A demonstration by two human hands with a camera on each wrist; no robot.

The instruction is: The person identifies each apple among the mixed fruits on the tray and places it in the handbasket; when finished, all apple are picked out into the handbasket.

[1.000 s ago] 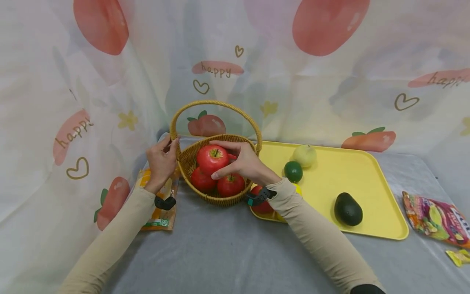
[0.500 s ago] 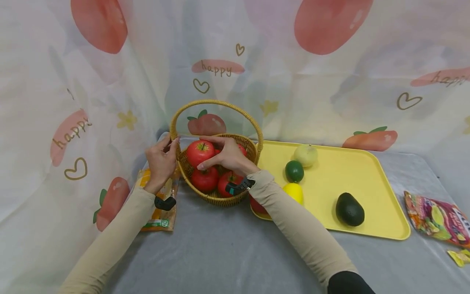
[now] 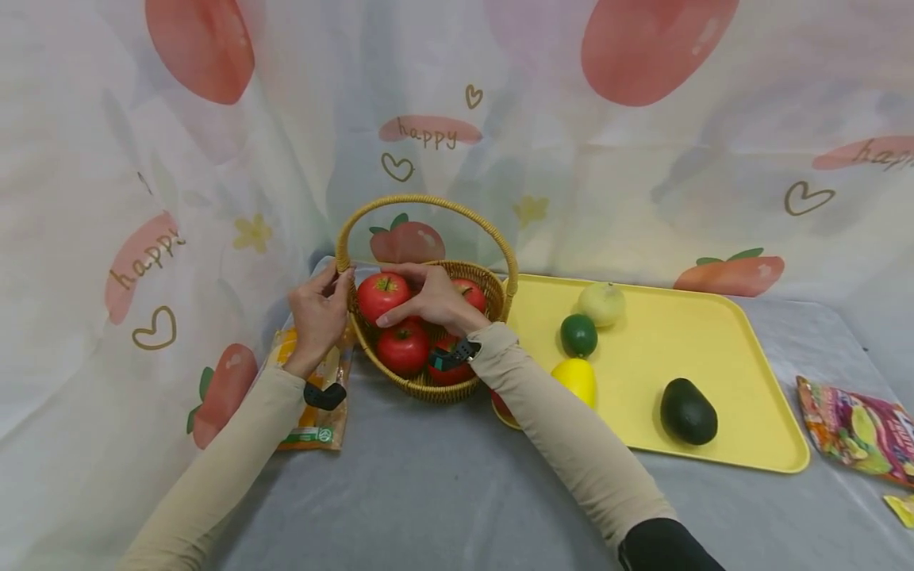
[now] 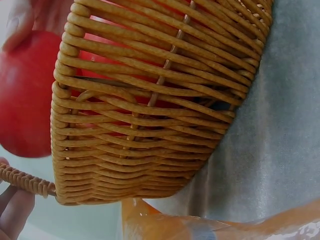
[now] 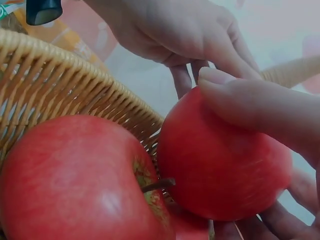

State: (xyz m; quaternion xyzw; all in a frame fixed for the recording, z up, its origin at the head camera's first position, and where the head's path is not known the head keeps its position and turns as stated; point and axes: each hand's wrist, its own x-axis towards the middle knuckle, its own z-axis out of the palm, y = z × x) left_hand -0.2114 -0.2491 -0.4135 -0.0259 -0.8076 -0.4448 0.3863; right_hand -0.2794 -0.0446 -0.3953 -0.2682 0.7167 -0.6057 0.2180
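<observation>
In the head view, a wicker basket [image 3: 437, 394] with an arched handle [image 3: 432, 200] stands left of centre, with several red apples [image 3: 403, 347] inside. My left hand [image 3: 317, 319] pinches the handle's left base at the rim. My right hand [image 3: 441, 301] reaches into the basket and grips a red apple [image 3: 382, 295] at its left side. The right wrist view shows thumb and fingers around that gripped apple [image 5: 220, 155], close beside another apple [image 5: 80, 180] with a stem. The right wrist partly hides the apples at the front right.
Right of the basket lies a yellow tray [image 3: 643, 341] bearing an avocado [image 3: 689, 411], a dark green fruit [image 3: 578, 335], a pale round fruit [image 3: 601, 304] and a yellow fruit [image 3: 575, 382]. An orange packet [image 3: 314, 424] lies under the left arm; a colourful snack bag [image 3: 857, 428] is far right.
My right hand has carried the apple left and slightly down, to the basket's left side. More of the yellow fruit on the tray now shows. The left hand has kept its place on the handle.
</observation>
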